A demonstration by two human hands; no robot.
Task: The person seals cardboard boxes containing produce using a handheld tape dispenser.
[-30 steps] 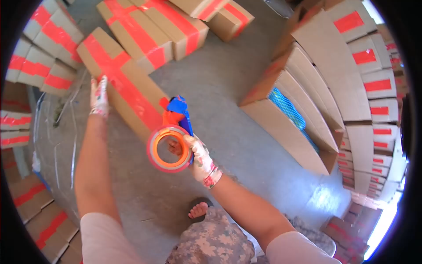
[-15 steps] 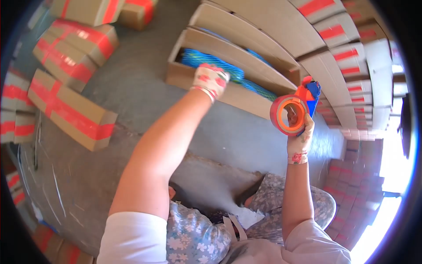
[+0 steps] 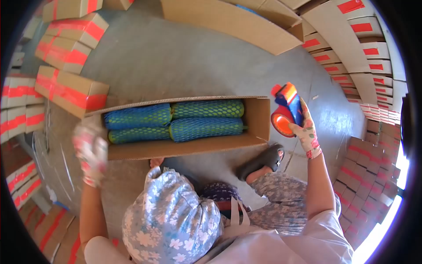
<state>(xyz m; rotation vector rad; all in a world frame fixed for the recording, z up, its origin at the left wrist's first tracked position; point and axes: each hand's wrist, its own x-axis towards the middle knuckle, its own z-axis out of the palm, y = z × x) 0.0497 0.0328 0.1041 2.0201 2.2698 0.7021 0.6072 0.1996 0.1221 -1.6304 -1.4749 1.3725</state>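
A long open cardboard box (image 3: 259,121) lies in front of my knees. Inside it are several green cylindrical items in blue-green netting (image 3: 206,128), laid in two rows. My left hand (image 3: 91,154), in a flowered glove, is at the box's left end, blurred by motion; its fingers and any contact cannot be made out. On the right, my right hand (image 3: 306,133), also gloved, grips a blue and orange tape dispenser (image 3: 290,103) with a roll of red tape (image 3: 281,122), held beyond the box's right end.
Another open box (image 3: 237,24) stands farther forward. Red-taped closed boxes (image 3: 72,90) lie at the left, with more stacked at the left edge. Tall stacks of boxes (image 3: 362,171) line the right side. My sandalled foot (image 3: 263,165) is near the box's right corner.
The box with netted items is now close before my knees, separate from the other open box. My left hand has moved off the netting to the left end. The tape dispenser has turned.
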